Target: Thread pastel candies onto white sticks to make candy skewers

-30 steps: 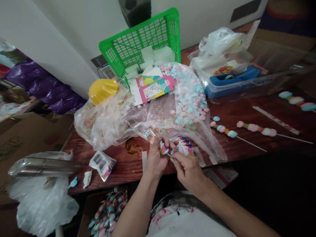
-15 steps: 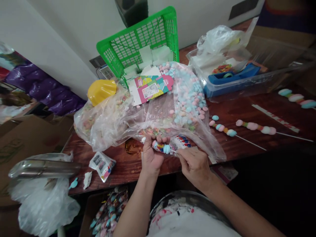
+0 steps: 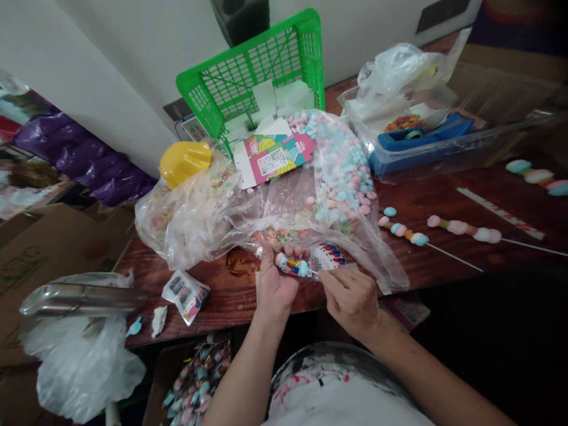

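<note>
Wooden table [image 3: 235, 310]; lower centre, left hand [image 3: 279, 287] grips a candy skewer [image 3: 293, 265], stick [image 3: 312, 274] pointing right, pinched by right hand [image 3: 354, 299].

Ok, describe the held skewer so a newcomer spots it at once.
From the green basket, look down to the table. Over its near edge, left hand and right hand hold the skewer. Unlike the skewers at right, it's held.

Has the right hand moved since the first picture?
Yes: judged against the green basket, the right hand has shifted rightward in the picture, away from the left hand.
</note>
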The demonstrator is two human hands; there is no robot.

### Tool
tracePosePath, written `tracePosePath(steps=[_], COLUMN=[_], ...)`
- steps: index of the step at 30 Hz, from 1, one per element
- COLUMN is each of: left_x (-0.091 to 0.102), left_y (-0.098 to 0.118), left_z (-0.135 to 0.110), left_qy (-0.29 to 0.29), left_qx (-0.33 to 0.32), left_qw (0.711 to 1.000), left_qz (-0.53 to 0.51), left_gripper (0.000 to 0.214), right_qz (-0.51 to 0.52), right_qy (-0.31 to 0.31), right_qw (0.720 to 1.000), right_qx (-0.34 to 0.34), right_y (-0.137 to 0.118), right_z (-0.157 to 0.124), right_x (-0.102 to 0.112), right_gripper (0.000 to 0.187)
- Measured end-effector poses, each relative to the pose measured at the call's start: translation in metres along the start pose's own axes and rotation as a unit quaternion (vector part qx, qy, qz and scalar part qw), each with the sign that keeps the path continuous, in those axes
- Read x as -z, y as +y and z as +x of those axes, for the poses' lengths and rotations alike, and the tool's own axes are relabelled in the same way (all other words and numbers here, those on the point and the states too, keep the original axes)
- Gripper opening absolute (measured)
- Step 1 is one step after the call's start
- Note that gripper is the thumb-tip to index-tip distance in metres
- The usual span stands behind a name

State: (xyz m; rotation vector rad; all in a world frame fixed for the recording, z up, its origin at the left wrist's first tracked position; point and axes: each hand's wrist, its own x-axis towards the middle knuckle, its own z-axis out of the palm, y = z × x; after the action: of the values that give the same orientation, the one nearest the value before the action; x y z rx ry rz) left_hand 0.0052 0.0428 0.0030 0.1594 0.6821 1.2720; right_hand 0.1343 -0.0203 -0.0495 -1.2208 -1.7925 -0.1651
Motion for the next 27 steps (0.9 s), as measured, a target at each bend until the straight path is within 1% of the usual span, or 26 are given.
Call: tracePosePath(steps=[3, 6, 9, 11, 12, 15, 17, 19, 21, 23, 27], left_x=[0.001, 0.002, 0.005, 0.009, 0.011, 0.015, 0.017, 0.016, 0.014, 0.013, 0.009], left_y=[-0.009, -0.012, -0.01, -0.006, -0.003, 0.003, 0.005, 0.004, 0.003, 0.002, 0.006], left_z=[-0.002, -0.004, -0.004, -0.003, -0.002, 0.001, 0.002, 0.004, 0.004, 0.004, 0.004], left_qy=[-0.006, -0.032, -0.055, -0.084, -0.103, -0.146, -0.153, -0.157, -0.161, -0.153, -0.097], left_qx=[0.02, 0.022, 0.03, 0.038, 0.039, 0.029, 0.009, -0.005, 0.001, 0.024, 0.064], left_qw=[0.999, 0.998, 0.997, 0.994, 0.992, 0.987, 0.986, 0.984, 0.982, 0.982, 0.988], left_qz=[0.026, 0.046, 0.053, 0.056, 0.057, 0.059, 0.066, 0.078, 0.094, 0.104, 0.099], left_gripper=[0.043, 0.043, 0.038, 0.033, 0.035, 0.052, 0.049, 0.034, 0.024, 0.03, 0.044], right_qz=[0.016, 0.055, 0.124, 0.171, 0.19, 0.222, 0.228, 0.222, 0.202, 0.169, 0.098], right_qy=[-0.005, -0.024, -0.064, -0.091, -0.101, -0.115, -0.117, -0.111, -0.094, -0.072, -0.048], right_qw=[1.0, 0.997, 0.985, 0.973, 0.966, 0.954, 0.952, 0.954, 0.961, 0.972, 0.99], right_qx=[-0.018, -0.051, -0.097, -0.129, -0.142, -0.166, -0.17, -0.168, -0.162, -0.144, -0.085], right_y=[0.0, -0.001, 0.0, 0.001, 0.002, 0.002, 0.001, 0.0, 0.0, 0.002, 0.011], right_z=[-0.003, -0.002, 0.004, 0.009, 0.011, 0.014, 0.013, 0.011, 0.008, 0.005, 0.0], right_x=[-0.002, -0.002, 0.002, 0.006, 0.008, 0.011, 0.011, 0.008, 0.004, 0.0, -0.005], right_gripper=[0.026, 0.024, 0.022, 0.023, 0.025, 0.027, 0.026, 0.025, 0.022, 0.021, 0.026])
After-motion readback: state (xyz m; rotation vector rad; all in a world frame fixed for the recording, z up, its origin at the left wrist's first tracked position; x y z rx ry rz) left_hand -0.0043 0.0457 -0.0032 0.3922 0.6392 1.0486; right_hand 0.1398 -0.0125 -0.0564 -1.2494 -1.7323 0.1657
